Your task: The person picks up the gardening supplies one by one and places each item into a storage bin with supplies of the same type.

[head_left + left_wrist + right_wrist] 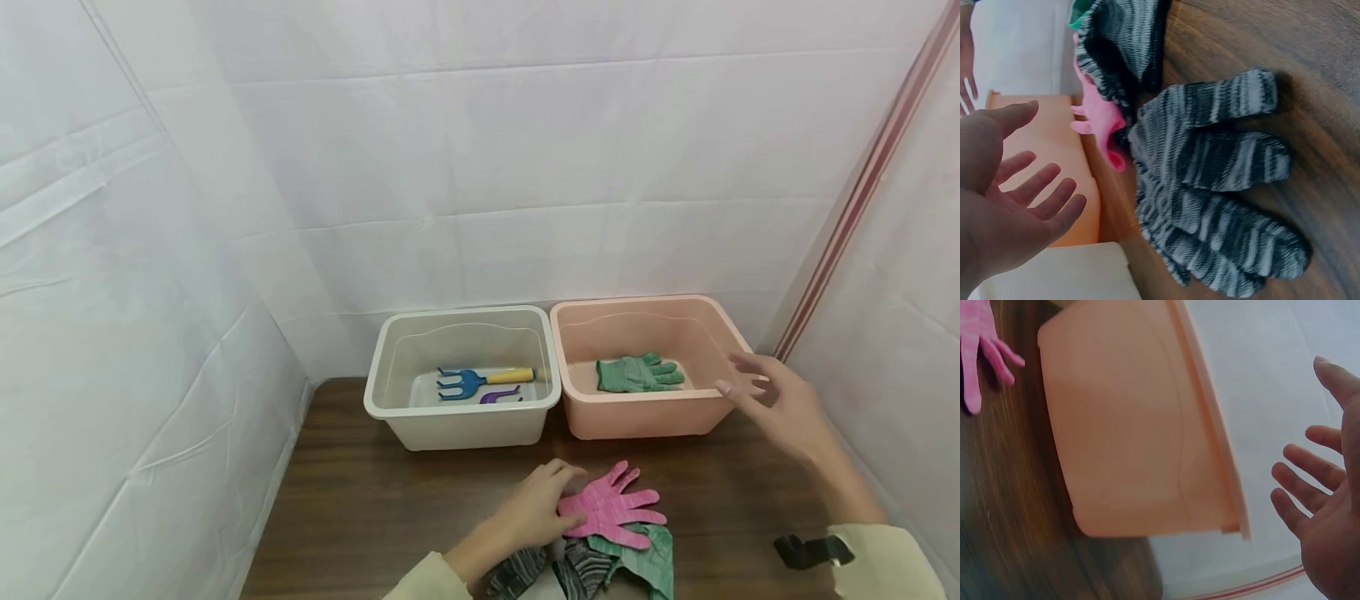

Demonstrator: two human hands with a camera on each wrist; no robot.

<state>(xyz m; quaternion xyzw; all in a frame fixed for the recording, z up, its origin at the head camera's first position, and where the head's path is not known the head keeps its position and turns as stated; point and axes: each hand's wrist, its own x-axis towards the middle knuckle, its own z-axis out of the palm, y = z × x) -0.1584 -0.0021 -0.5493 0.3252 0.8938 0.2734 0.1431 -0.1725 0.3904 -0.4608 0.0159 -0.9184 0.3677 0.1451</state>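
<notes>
My left hand (534, 504) hovers by the pink glove (603, 504), its fingers relaxed and holding nothing in the left wrist view. Under and beside that glove lie a crumpled green cloth piece (648, 554), perhaps another glove, and black-and-grey striped gloves (1210, 181) on the wood. My right hand (783, 408) is at the front right corner of the peach bin (637, 408), fingers spread and gripping nothing. A green glove (637, 373) lies flat inside that bin. In the right wrist view, the hand (1329, 487) appears apart from the bin wall.
A white bin (468, 429) stands left of the peach one. Inside it are a blue hand fork with a yellow handle (510, 377) and a purple pronged piece (498, 396), partly hidden by the rim. White sheeting (450, 167) hangs behind the dark wooden table (337, 500).
</notes>
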